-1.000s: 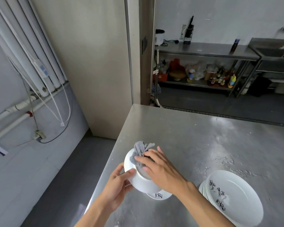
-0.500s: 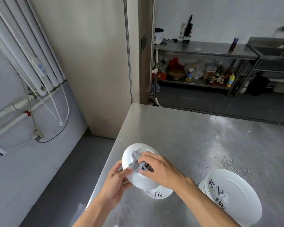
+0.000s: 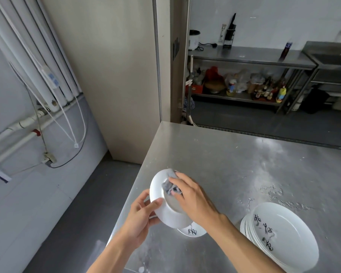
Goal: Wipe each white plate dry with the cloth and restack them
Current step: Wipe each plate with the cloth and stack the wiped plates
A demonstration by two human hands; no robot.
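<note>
I see the left hand (image 3: 140, 215) gripping a white plate (image 3: 158, 191) by its near rim, thumb laid across the face turned to me and the other fingers curled behind the edge. The plate is held tilted up off the bench (image 3: 224, 164), above its near left corner, and what faces me looks like the underside with its foot ring. The right hand (image 3: 193, 198) comes over from the right and holds a bunched grey cloth (image 3: 170, 187) against the upper part of that plate, its fingers bent over the cloth and pressing it to the white surface; a bit of cloth pokes out past the fingertips at the plate's top edge. Directly below the held plate, a single plate (image 3: 193, 231) with black characters lies flat on the bench, mostly hidden by the right wrist. Well to the right, near the front edge, sits a stack of plates (image 3: 283, 233), the top one face up with black characters along its left side. Water streaks mark the steel just behind that stack.
</note>
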